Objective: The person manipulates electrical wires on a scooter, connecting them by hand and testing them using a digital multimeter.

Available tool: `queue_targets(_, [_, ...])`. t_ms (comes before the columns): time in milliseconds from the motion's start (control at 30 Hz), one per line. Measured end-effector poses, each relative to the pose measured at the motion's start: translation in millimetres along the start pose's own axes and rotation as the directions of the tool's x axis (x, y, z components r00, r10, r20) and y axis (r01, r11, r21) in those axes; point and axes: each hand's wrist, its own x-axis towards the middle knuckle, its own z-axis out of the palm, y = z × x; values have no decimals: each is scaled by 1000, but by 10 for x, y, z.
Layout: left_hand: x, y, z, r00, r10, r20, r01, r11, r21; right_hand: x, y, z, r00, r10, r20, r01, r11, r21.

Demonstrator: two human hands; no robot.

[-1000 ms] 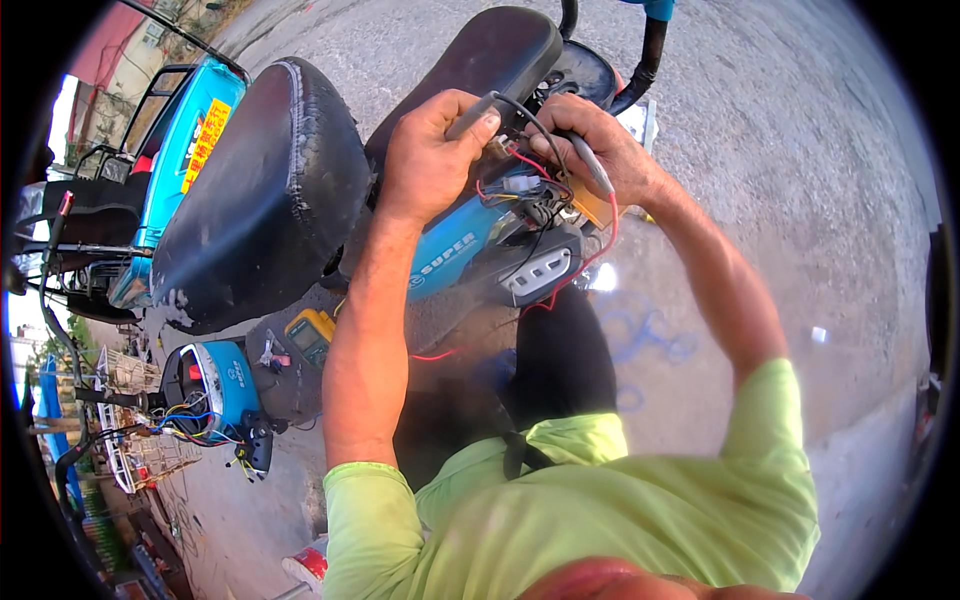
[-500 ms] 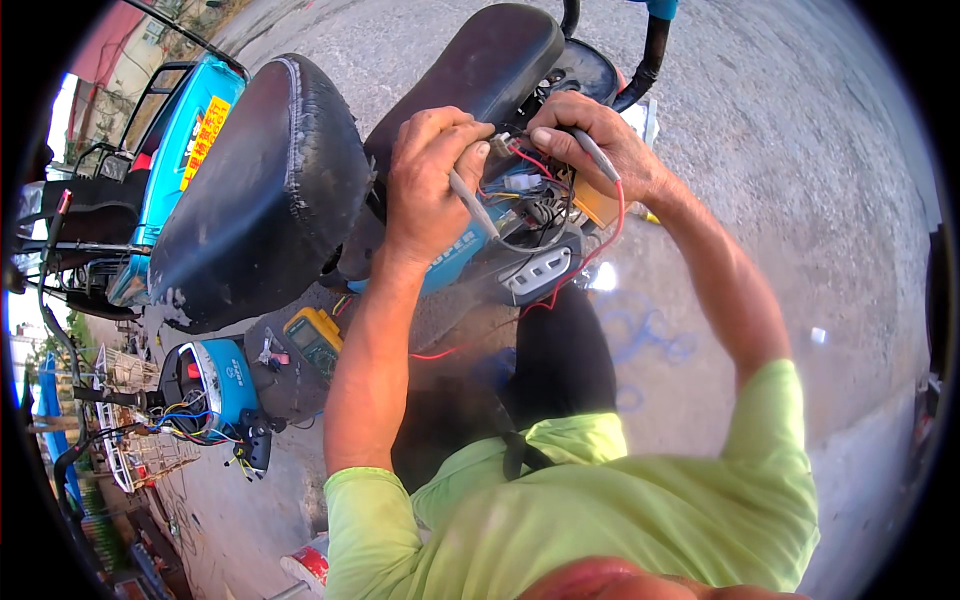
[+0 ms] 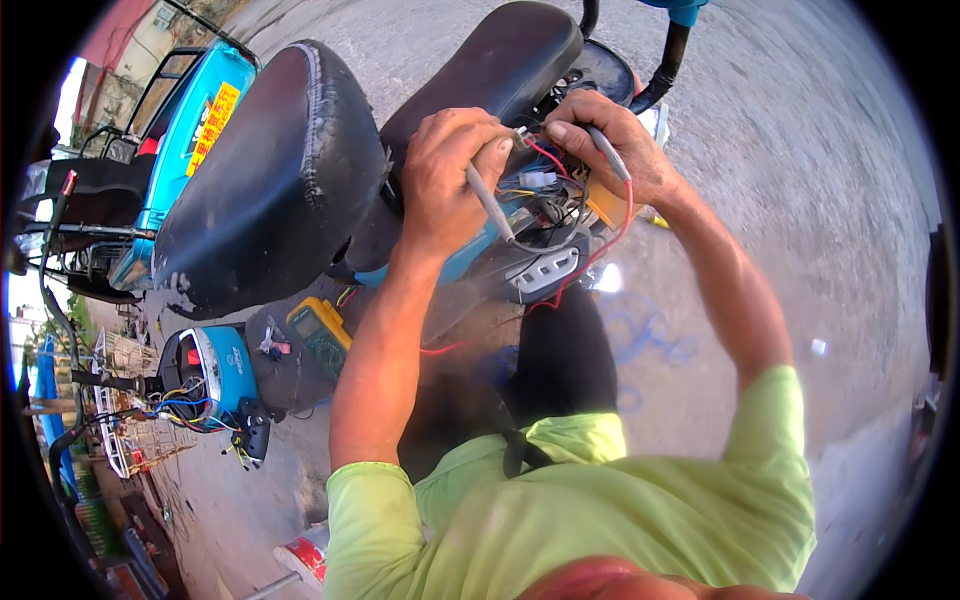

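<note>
My left hand is closed around a grey test probe whose dark lead loops off to the right. Another grey test probe, with a red lead, is gripped in my right hand. Between my fingertips is a small pale connector with red wires; the probe tips are too small to make out. Below it, a white plug sits among the scooter's exposed wiring. A yellow multimeter lies left of my left forearm, its screen unreadable.
The scooter's long black seat rises just beyond my hands. Nearer on the left is a bulky black seat, with a blue vehicle behind it. A detached blue scooter headpiece with loose wires stands lower left.
The view has shifted slightly, so the scooter and both hands appear a little farther right. Both hands keep their probes at the connector.
</note>
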Motion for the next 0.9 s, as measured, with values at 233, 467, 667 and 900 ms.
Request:
queue_targets(233, [-129,-23,15,989,116,-90,-116,993,3,-22,129,47,1000,28,10,-29,994,102])
queue_targets(467, [-1042,469,-463,993,-108,-56,113,989,99,-19,147,142,978,204,34,-206,954,216])
queue_targets(667, [-2495,381,-1296,795,-530,-296,606,708,363,-242,-175,183,941,91,-325,-107,994,-34])
queue_targets(900, [-3317,-79,-1570,350,-824,-446,933,264,243,-454,-1257,929,923,-302,239,302,953,38])
